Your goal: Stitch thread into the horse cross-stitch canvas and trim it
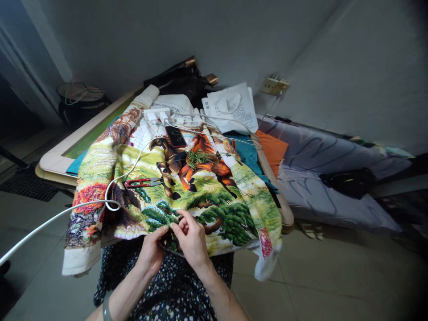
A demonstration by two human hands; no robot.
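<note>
A large embroidered cloth (207, 209) with horses, grass and green trees spreads over the table and down to my lap, its left and right sides rolled. My left hand (152, 252) grips the cloth's near edge, thumb on top and fingers hidden underneath. Just to its right, my right hand (191, 236) is closed in a pinch over the dark green foliage; whatever sits between the fingertips is too small to make out. Red-handled thread snips (143, 183) lie on the cloth beyond my left hand. A loose tangle of green thread (197, 158) rests on the brown horse.
A dark phone (175, 136) lies near a white power strip (157, 113) with plugged-in chargers. A white cable (67, 213) loops across the cloth from the left. White printed bags (230, 107) are at the back, by a wall socket (274, 85). An orange cloth (272, 149) hangs at right.
</note>
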